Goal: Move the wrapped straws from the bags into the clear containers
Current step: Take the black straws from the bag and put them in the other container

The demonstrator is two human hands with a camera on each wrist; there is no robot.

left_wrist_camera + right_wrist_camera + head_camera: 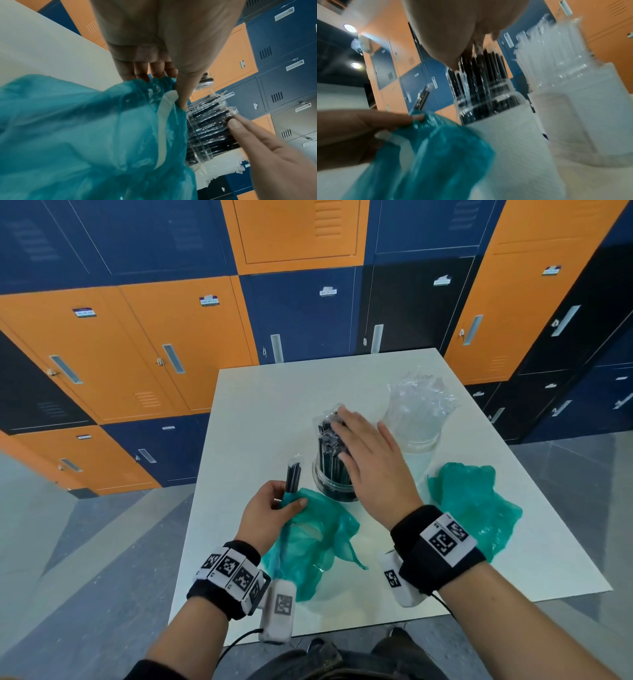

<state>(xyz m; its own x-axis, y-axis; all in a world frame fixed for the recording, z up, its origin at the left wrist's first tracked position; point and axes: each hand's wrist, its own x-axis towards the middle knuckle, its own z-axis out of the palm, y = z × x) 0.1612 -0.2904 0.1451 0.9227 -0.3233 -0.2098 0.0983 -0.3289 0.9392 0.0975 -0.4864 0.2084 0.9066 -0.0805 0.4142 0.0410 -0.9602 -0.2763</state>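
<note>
A clear round container (334, 486) near the table's middle holds several black wrapped straws (329, 440) standing upright. My right hand (366, 455) lies over their tops with straight fingers pressing on them. My left hand (274, 508) grips the gathered mouth of a teal bag (315, 546), with a few black wrapped straws (294, 475) sticking up out of the bag. In the left wrist view the teal bag (77, 128) fills the lower left and the black straws (211, 125) lie to the right. The right wrist view shows the container (489, 102) of black straws under my palm.
A second clear container (416, 419) packed with clear wrapped straws stands behind and to the right. A crumpled teal bag (476, 505) lies on the white table (260, 412) at the right. Orange and blue lockers stand behind the table.
</note>
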